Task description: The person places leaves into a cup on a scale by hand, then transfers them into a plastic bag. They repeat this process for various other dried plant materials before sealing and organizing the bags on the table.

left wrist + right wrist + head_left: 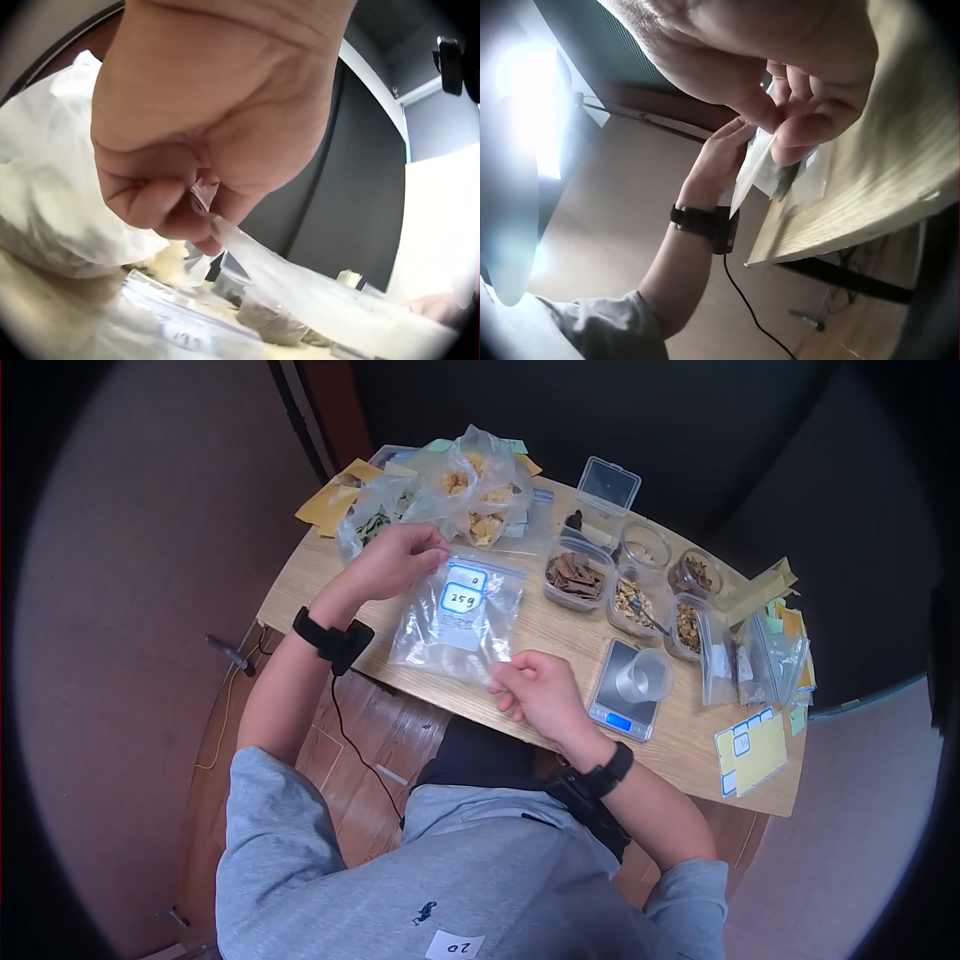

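A clear zip bag (420, 645) with blue-edged labels, one reading 25 g, is in front of me near the table's front edge. My left hand (405, 560) is at its upper left; in the left wrist view its curled fingers pinch thin clear plastic (300, 289), which runs taut to the lower right. A zip bag with a label (187, 334) lies below that strip. Across from it, my right hand (542, 695) is at the bag's lower right corner. Thumb and forefinger pinch an edge of clear plastic (751, 171) in the right wrist view.
Plastic bags of dried yellow pieces (487, 525) and dried leaves (375, 525) stand at the back. To the right are a tub of brown bark (575, 575), several smaller tubs, and a scale (612, 680) bearing a clear cup (650, 675). Yellow cards (760, 760) lie farther right.
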Demonstrator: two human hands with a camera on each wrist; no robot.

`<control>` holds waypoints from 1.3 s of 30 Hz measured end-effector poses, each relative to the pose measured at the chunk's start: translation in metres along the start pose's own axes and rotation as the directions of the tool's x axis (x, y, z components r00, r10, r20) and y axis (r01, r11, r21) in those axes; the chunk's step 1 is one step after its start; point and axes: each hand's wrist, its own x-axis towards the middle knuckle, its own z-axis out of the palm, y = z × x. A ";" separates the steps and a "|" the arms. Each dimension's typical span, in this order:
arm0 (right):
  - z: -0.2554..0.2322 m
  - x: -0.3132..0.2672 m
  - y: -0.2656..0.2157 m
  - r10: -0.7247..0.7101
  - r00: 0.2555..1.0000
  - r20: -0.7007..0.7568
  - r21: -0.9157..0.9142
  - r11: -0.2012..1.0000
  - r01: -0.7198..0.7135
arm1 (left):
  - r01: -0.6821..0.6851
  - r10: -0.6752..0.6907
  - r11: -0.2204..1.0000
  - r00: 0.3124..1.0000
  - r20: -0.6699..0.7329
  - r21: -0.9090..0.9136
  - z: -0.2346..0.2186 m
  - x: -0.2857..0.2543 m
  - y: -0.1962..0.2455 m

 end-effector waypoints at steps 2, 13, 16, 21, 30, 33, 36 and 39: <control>0.009 0.009 0.001 0.096 0.995 0.035 -0.160 0.983 -0.089 | -0.044 0.044 0.995 0.999 -0.004 0.093 0.007 0.006 -0.012; 0.024 0.024 -0.004 0.157 0.987 0.038 -0.403 0.906 -0.129 | -0.126 0.217 0.883 0.964 -0.155 0.452 0.038 0.014 -0.015; 0.023 0.013 -0.017 0.129 0.991 0.034 -0.354 0.929 -0.109 | -0.116 0.290 0.829 0.926 -0.243 0.547 0.060 -0.002 0.014; 0.021 0.013 -0.007 0.084 0.996 0.024 -0.335 0.939 -0.072 | -0.298 0.327 0.730 0.942 0.069 0.615 0.083 -0.018 -0.003; -0.011 -0.050 -0.024 -0.441 0.872 0.211 -0.668 0.587 0.458 | -0.181 0.038 0.684 0.976 0.214 0.707 0.106 -0.027 -0.001; -0.059 -0.112 -0.074 -0.392 0.914 0.108 -0.714 0.609 0.346 | -0.165 0.019 0.690 0.978 0.210 0.705 0.107 -0.026 0.001; -0.133 -0.138 -0.077 -0.534 0.838 -0.114 -0.937 0.339 0.089 | -0.149 -0.013 0.693 0.975 0.220 0.705 0.103 -0.025 0.007; -0.196 -0.143 -0.072 -0.613 0.746 -0.262 -0.965 0.154 -0.212 | -0.128 -0.060 0.714 0.968 0.242 0.688 0.096 -0.022 0.021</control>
